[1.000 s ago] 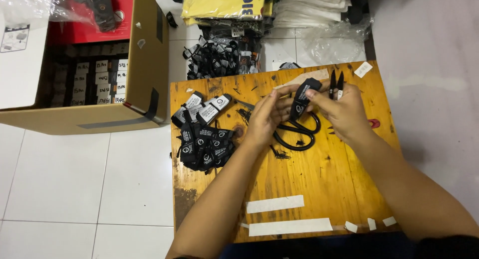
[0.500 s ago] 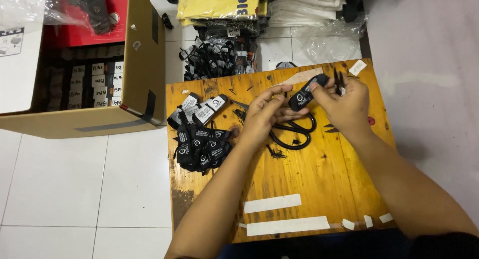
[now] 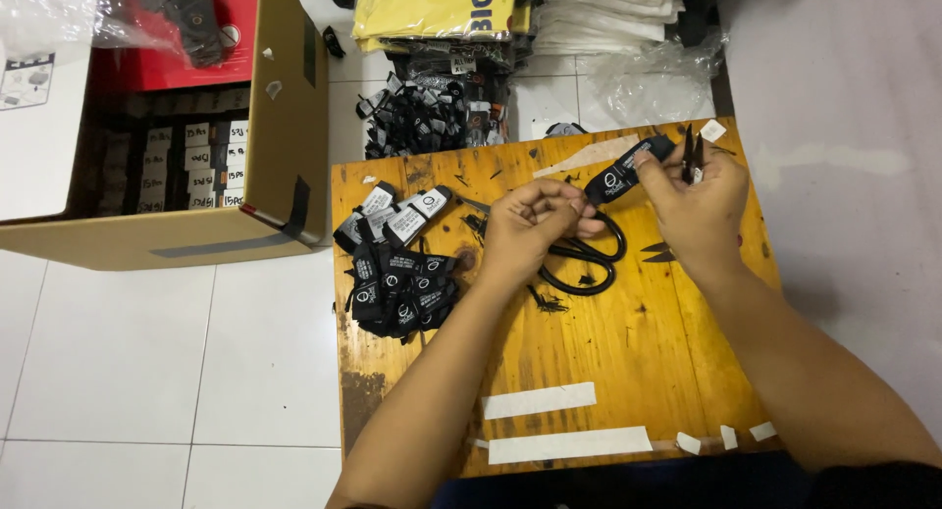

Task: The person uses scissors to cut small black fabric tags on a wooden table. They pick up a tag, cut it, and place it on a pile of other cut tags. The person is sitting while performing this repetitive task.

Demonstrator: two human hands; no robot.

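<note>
Seen from the head camera, both hands work above the wooden surface (image 3: pixel 589 352). The left hand (image 3: pixel 530 225) is curled closed, pinching one end of a black fabric label (image 3: pixel 620 180); the right hand (image 3: pixel 697 200) grips the other end, seemingly with small snips, keeping it taut. Black scissors (image 3: pixel 587 259) lie beneath, and finished labels (image 3: pixel 397 279) are heaped to the left.

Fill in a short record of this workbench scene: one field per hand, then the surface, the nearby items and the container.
left hand: pinches one end of a black fabric label
right hand: holds the label's other end
surface: wooden table
beneath hands: black scissors
beside left hand: pile of black labels
container: open cardboard box, on the floor left of the table
</note>
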